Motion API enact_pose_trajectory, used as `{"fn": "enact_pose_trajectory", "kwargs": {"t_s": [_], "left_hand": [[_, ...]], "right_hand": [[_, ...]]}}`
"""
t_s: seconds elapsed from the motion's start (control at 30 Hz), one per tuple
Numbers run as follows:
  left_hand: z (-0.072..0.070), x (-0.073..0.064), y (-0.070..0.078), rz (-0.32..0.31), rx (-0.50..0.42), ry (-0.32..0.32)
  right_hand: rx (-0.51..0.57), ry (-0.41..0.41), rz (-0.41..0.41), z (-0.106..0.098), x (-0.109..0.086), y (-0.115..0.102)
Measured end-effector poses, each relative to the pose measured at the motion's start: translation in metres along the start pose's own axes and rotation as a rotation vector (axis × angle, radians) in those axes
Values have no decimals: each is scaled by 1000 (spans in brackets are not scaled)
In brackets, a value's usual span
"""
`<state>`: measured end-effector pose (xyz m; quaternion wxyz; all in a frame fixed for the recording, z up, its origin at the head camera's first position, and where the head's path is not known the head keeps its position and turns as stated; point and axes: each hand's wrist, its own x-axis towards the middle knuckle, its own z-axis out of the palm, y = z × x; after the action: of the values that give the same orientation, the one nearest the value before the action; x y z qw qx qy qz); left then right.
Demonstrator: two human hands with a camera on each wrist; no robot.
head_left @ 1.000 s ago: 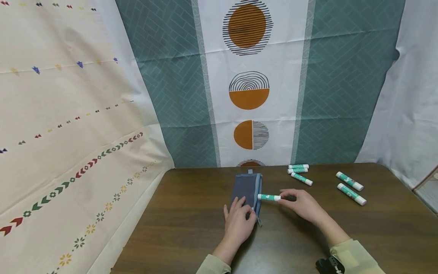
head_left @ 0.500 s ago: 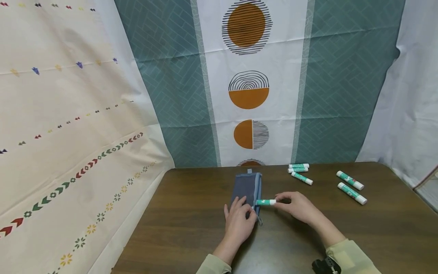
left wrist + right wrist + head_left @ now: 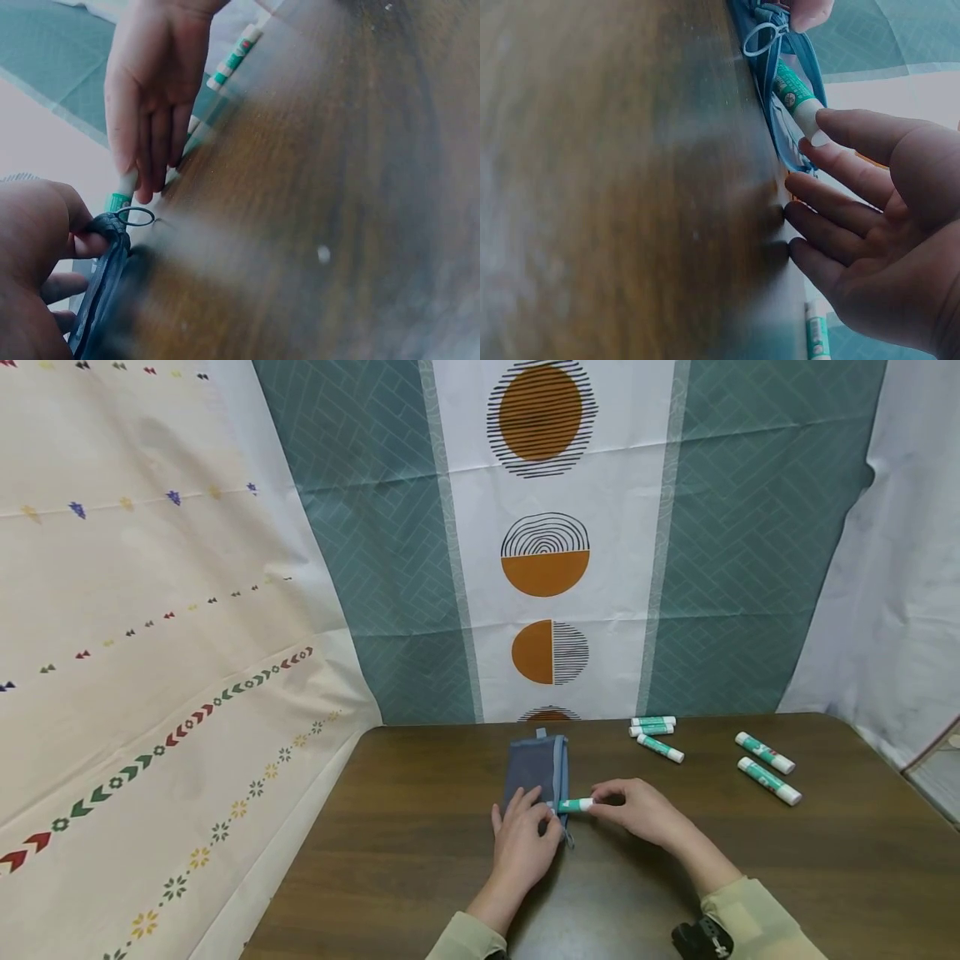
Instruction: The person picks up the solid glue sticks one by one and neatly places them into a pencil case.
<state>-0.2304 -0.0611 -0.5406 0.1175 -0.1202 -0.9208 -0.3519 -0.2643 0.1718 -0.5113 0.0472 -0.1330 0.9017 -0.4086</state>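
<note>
Head view: a blue-grey zip pouch (image 3: 532, 764) lies on the wooden table (image 3: 390, 827), long axis toward 12 o'clock. The left hand (image 3: 522, 846) is at the pouch's 6 to 7 o'clock end; its thumb and index finger pinch the zip edge beside the pull loop (image 3: 778, 31). The right hand (image 3: 637, 810), at 4 o'clock from the pouch, pinches the white end of a green-and-white tube (image 3: 575, 806) between thumb and index finger, remaining fingers extended. The tube's opposite end sits within the zip opening. Three similar tubes (image 3: 652, 729) lie at 2 o'clock from the pouch; two more tubes (image 3: 769, 781) lie at 3 o'clock, well apart.
</note>
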Motion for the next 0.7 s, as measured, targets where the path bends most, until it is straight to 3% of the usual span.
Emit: {"fn": "enact_pose_trajectory", "kwargs": {"t_s": [0.7], "left_hand": [[2, 3, -2, 20, -49, -3]], "right_hand": [[-18, -12, -36, 14, 9, -10]]}}
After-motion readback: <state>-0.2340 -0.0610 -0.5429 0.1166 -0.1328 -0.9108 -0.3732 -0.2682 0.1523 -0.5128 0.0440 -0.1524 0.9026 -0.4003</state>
